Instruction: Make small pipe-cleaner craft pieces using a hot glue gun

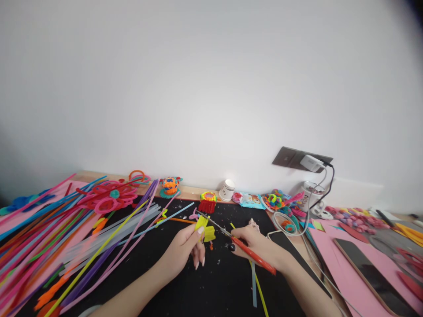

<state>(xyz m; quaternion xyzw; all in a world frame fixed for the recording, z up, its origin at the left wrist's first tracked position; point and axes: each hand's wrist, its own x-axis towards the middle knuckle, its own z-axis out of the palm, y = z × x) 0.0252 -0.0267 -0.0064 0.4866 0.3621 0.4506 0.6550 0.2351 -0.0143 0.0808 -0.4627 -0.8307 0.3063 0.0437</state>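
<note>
Between the thumb and fingers of my left hand [188, 243] is a bundle of short yellow pipe cleaner pieces [202, 221]. My right hand [259, 244] grips a pair of scissors [253, 254] with orange-red handles. Their blades point left and reach the top of the yellow bundle; whether they are cutting into it I cannot tell. More yellow pieces [209, 234] show just right of my left fingers. Behind the bundle sits a small red and yellow pipe cleaner piece [208, 202]. A yellow pipe cleaner [261, 293] and a pale strip [254, 286] lie below my right hand.
Many long coloured pipe cleaners [82, 224] spread over the left side of the black mat [185, 293]. A paper cup [227, 190] stands near the wall. To the right are a mug [312, 198], a white cable [306, 220], pink sheets [325, 246] and a phone [376, 275].
</note>
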